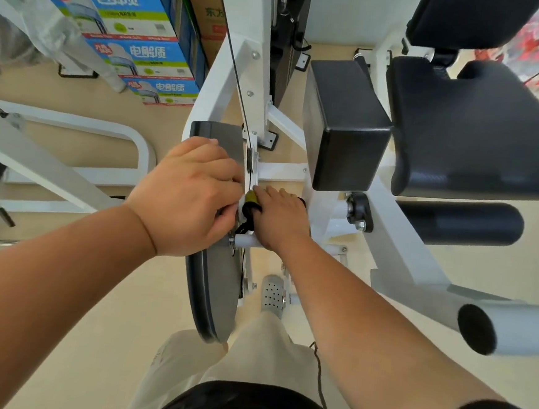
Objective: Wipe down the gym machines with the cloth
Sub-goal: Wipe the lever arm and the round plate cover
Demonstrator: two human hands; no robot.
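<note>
A white-framed gym machine (239, 82) with black pads fills the middle of the view. My left hand (188, 194) grips the rim of its grey pulley wheel (220, 284), fingers curled over the edge by the cable (239, 82). My right hand (280, 218) lies on the white frame just right of the wheel. It holds a small dark cloth (249, 207) with a yellow patch against the metal. Most of the cloth is hidden under the palm, and a dark bit shows at the hand's far side.
A black block pad (345, 126), a seat pad (480, 130) and a roller pad (460, 222) sit to the right, with a white tube end (477, 330) sticking out lower right. Blue boxes (134, 22) are stacked at the back left. Another white frame (39, 160) stands to the left.
</note>
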